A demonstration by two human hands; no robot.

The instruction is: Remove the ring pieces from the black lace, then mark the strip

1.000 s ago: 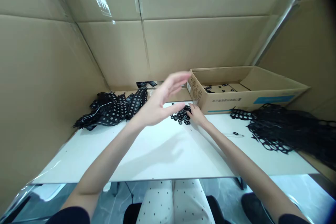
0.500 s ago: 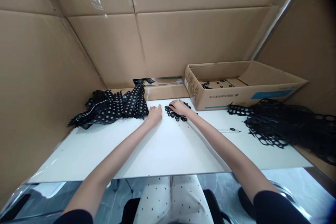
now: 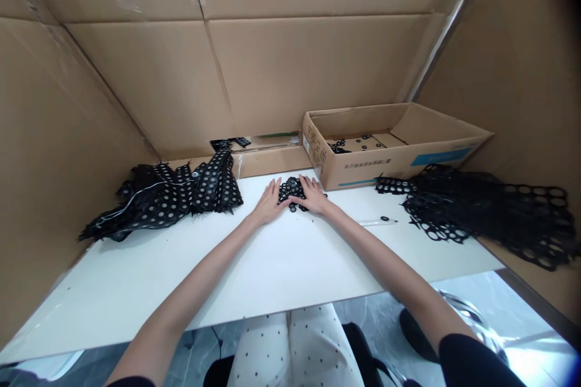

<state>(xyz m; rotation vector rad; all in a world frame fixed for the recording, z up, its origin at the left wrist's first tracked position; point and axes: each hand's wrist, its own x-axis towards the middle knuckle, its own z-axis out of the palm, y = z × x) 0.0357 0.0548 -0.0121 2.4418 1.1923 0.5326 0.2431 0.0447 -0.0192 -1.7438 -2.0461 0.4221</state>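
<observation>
A small pile of black rings (image 3: 291, 186) lies on the white table, bunched between my two hands. My left hand (image 3: 269, 202) rests flat at the pile's left side, its fingers stretched out. On the other side my right hand (image 3: 313, 195) lies with fingers spread, touching the pile's right edge. Both thumbs reach in toward each other along the near side of the rings. Some rings under the fingers are hidden.
Black perforated sheets (image 3: 181, 193) are heaped at the left. Cut black sheet scraps with round holes (image 3: 481, 211) lie at the right. An open cardboard box (image 3: 363, 163) holding loose rings stands behind. A thin clear tool (image 3: 377, 222) with a ring lies on the table (image 3: 290, 266).
My left hand has opened from a curled pose and moved against the rings. My right hand has shifted to their right side, and the pile is more compact. The view has turned slightly.
</observation>
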